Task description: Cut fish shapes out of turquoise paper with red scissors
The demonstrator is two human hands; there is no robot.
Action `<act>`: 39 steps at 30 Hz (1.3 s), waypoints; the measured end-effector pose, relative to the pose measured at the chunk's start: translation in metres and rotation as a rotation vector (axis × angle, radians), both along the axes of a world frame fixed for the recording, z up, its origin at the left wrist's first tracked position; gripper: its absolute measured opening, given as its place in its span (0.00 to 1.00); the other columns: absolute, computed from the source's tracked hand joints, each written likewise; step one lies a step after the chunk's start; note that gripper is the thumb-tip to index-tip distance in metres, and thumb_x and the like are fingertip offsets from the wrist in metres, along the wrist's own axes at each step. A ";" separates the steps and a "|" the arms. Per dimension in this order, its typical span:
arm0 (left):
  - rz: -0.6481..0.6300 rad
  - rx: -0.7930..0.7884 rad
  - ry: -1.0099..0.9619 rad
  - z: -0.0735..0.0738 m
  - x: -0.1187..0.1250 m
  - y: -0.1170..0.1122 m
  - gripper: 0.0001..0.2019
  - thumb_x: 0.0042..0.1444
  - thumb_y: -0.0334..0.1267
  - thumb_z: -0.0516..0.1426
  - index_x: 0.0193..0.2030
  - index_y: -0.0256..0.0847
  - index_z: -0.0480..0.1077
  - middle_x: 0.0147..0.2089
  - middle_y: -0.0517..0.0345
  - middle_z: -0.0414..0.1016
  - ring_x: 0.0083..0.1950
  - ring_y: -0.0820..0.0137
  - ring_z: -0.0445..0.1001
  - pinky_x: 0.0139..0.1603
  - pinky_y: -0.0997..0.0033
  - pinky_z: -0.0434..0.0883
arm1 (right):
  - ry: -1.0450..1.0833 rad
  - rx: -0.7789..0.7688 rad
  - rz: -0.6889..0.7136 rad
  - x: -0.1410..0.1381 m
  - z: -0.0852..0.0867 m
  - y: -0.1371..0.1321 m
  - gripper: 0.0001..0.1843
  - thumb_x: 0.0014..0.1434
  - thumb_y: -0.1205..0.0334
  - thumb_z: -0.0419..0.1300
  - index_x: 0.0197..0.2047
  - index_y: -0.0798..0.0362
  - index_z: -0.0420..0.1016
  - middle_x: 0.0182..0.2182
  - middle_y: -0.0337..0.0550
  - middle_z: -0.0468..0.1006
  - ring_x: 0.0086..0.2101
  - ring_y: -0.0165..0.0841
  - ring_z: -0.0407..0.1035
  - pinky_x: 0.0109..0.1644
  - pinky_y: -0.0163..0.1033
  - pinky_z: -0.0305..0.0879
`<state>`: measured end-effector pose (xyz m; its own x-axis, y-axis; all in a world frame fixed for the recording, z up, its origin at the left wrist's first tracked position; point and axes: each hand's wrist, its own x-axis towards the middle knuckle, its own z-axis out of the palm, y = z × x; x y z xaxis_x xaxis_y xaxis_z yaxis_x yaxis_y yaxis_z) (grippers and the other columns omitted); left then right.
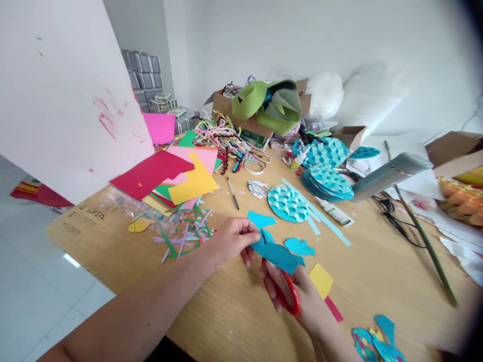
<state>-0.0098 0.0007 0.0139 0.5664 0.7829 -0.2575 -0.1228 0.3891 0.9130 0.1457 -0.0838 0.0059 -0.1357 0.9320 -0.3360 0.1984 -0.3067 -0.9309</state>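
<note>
Between the thumb and fingers of my left hand (236, 239) is a piece of blue paper (277, 254), held above the table. My right hand (298, 296) is closed around red-handled scissors (293, 296); their blades are hidden by the paper. A blue fish-shaped cutout (299, 246) lies just beyond the held paper. Another blue paper scrap (261, 219) rests behind my left hand. Farther back are a round disc with blue wavy paper (288, 203) and a small fish drawing (257, 189). To the right of my right hand lies a yellow paper piece (321, 280).
Coloured sheets (151, 173) and thin paper strips (184, 236) cover the table's left side. A pen (233, 193), a white glue bottle (335, 212) and a grey cylinder (392, 176) lie farther back. A cardboard box (226, 106) holds green felt. Decorated blue cutouts (377, 344) lie front right.
</note>
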 end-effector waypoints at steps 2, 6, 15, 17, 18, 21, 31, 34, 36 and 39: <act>0.000 0.002 -0.001 0.000 0.000 0.000 0.11 0.47 0.41 0.60 0.28 0.37 0.65 0.19 0.63 0.67 0.17 0.76 0.66 0.14 0.79 0.65 | -0.012 0.003 0.011 0.000 0.001 0.001 0.25 0.58 0.38 0.56 0.32 0.54 0.69 0.13 0.30 0.64 0.13 0.24 0.56 0.18 0.31 0.54; 0.003 0.002 -0.008 0.000 0.000 0.000 0.13 0.46 0.43 0.62 0.28 0.37 0.65 0.19 0.63 0.67 0.17 0.76 0.66 0.15 0.79 0.65 | -0.019 0.013 0.017 -0.001 0.003 0.000 0.25 0.58 0.37 0.55 0.32 0.54 0.69 0.12 0.30 0.63 0.13 0.25 0.56 0.18 0.31 0.53; -0.008 0.006 -0.015 0.000 -0.001 0.000 0.12 0.46 0.43 0.61 0.28 0.37 0.65 0.19 0.62 0.67 0.18 0.77 0.66 0.14 0.79 0.65 | -0.043 0.017 0.008 -0.002 0.006 -0.001 0.24 0.58 0.38 0.56 0.31 0.54 0.69 0.10 0.30 0.63 0.12 0.25 0.55 0.18 0.31 0.51; -0.012 0.002 -0.016 0.000 -0.002 0.000 0.12 0.47 0.43 0.61 0.28 0.37 0.64 0.20 0.62 0.67 0.18 0.77 0.66 0.15 0.79 0.65 | -0.045 0.021 0.008 -0.003 0.006 0.000 0.24 0.59 0.39 0.56 0.31 0.54 0.69 0.10 0.29 0.62 0.12 0.24 0.55 0.18 0.30 0.51; -0.011 0.000 -0.017 0.000 -0.001 0.000 0.12 0.47 0.43 0.61 0.28 0.37 0.64 0.20 0.62 0.67 0.18 0.77 0.66 0.15 0.79 0.65 | -0.045 0.022 0.009 -0.003 0.006 0.000 0.24 0.59 0.39 0.56 0.31 0.54 0.69 0.10 0.29 0.62 0.12 0.24 0.55 0.18 0.30 0.50; -0.010 0.001 -0.020 -0.001 -0.001 0.000 0.13 0.47 0.43 0.61 0.28 0.37 0.64 0.20 0.62 0.68 0.18 0.77 0.66 0.15 0.79 0.65 | -0.040 0.022 0.010 -0.003 0.006 0.000 0.24 0.59 0.39 0.56 0.30 0.54 0.68 0.10 0.29 0.62 0.12 0.24 0.55 0.18 0.30 0.50; -0.023 0.015 -0.011 0.001 -0.002 0.000 0.13 0.45 0.44 0.61 0.28 0.37 0.65 0.19 0.63 0.66 0.18 0.76 0.66 0.15 0.78 0.65 | -0.042 0.041 0.004 -0.003 0.002 -0.001 0.24 0.57 0.37 0.57 0.34 0.53 0.68 0.09 0.29 0.63 0.12 0.26 0.55 0.19 0.32 0.51; -0.015 0.004 -0.007 0.001 -0.002 -0.001 0.13 0.45 0.44 0.62 0.28 0.37 0.64 0.19 0.63 0.66 0.18 0.76 0.66 0.15 0.78 0.65 | -0.049 0.050 0.001 -0.003 0.002 -0.001 0.25 0.57 0.36 0.56 0.33 0.53 0.68 0.09 0.29 0.62 0.12 0.26 0.55 0.18 0.32 0.51; -0.008 -0.019 -0.008 0.002 -0.001 -0.002 0.14 0.45 0.44 0.62 0.28 0.37 0.65 0.20 0.63 0.67 0.18 0.76 0.67 0.16 0.78 0.65 | -0.059 0.049 -0.001 -0.003 0.003 -0.001 0.25 0.56 0.36 0.56 0.32 0.53 0.68 0.09 0.29 0.62 0.12 0.26 0.55 0.18 0.32 0.50; -0.003 -0.066 -0.027 0.002 -0.001 -0.002 0.14 0.46 0.45 0.62 0.28 0.37 0.65 0.20 0.63 0.67 0.18 0.76 0.67 0.16 0.78 0.64 | -0.084 0.064 -0.010 -0.003 0.005 0.000 0.25 0.56 0.36 0.57 0.30 0.53 0.69 0.09 0.30 0.62 0.12 0.26 0.55 0.18 0.32 0.52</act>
<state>-0.0104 -0.0017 0.0160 0.5762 0.7631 -0.2927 -0.1458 0.4483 0.8819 0.1426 -0.0838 0.0109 -0.1004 0.9532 -0.2850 0.2736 -0.2490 -0.9291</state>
